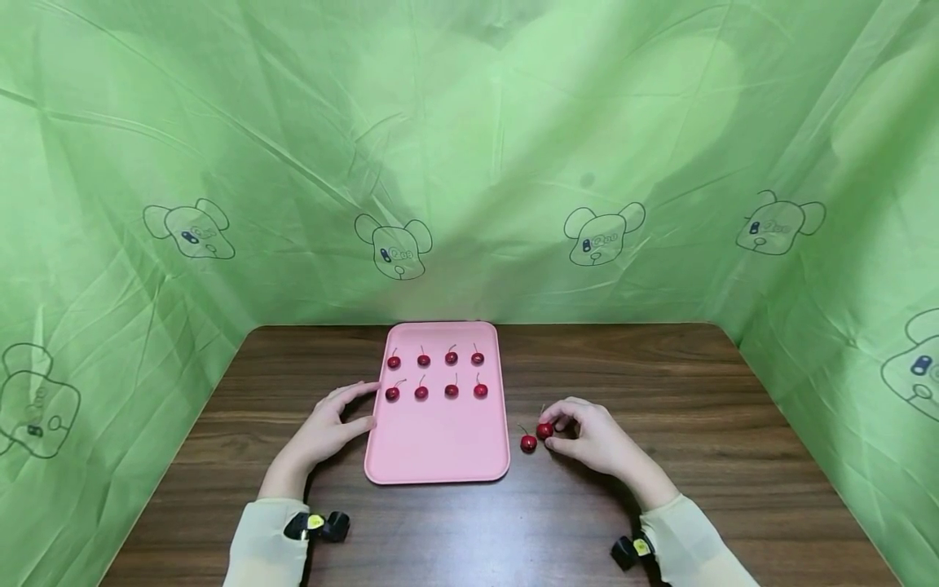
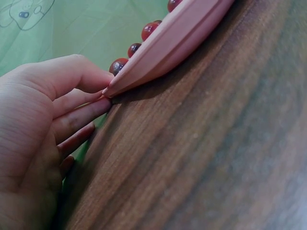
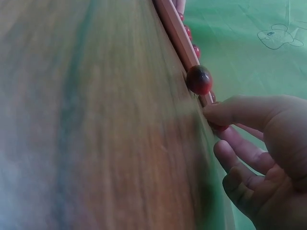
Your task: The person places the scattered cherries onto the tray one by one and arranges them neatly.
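Observation:
A pink tray (image 1: 440, 448) lies on the table, with several red cherries (image 1: 423, 359) with stems set on it in two rows at its far half. My left hand (image 1: 328, 428) is at the tray's left edge, thumb and index fingertips touching the rim some way apart. To the right of the tray, my right hand (image 1: 590, 436) pinches a cherry (image 1: 544, 430) between thumb and fingers. Beside it, nearer the tray, another cherry (image 1: 528, 443) rests on the wood. In the right wrist view the pinched cherry (image 3: 221, 127) is mostly hidden behind the thumb.
The dark wooden table (image 1: 645, 375) carries the tray left of its middle. Green cloth (image 1: 484, 163) printed with bear-like heads hangs behind and along both sides. Each wrist wears a strap with a small black camera (image 1: 337, 527).

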`<act>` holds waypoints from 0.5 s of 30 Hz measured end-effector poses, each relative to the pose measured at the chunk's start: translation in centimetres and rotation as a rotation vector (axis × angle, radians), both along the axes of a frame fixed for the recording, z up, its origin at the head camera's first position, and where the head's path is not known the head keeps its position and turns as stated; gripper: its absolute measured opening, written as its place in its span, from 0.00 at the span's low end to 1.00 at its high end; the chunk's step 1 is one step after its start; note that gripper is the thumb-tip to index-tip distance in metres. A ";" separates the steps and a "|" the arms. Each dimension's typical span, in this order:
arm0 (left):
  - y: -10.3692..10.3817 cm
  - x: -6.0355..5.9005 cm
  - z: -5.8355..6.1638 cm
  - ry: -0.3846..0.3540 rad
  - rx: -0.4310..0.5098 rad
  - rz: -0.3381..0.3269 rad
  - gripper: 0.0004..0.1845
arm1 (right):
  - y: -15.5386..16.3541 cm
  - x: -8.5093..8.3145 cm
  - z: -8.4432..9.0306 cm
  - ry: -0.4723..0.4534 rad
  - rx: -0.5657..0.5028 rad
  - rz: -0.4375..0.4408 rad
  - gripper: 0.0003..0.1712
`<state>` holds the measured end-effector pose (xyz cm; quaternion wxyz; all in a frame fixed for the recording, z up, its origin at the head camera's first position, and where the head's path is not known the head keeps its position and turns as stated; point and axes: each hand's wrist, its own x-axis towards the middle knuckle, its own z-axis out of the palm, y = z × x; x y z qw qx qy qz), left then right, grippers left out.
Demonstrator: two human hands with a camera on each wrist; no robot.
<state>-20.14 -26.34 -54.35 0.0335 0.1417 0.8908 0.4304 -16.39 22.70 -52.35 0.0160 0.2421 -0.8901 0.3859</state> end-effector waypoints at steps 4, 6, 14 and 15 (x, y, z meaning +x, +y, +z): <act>0.1 -0.1 0.0 0.002 0.007 0.000 0.32 | 0.0 -0.1 0.5 0.009 0.003 -0.001 0.17; 0.1 -0.2 0.1 0.003 0.007 -0.001 0.32 | 0.0 -0.1 0.7 0.012 -0.004 -0.001 0.17; -0.1 0.1 -0.2 0.031 -0.004 0.003 0.31 | -0.7 0.2 1.6 0.039 -0.036 -0.014 0.18; 0.0 0.1 -0.2 0.035 -0.005 0.002 0.31 | -0.9 0.2 1.9 0.047 -0.038 -0.019 0.18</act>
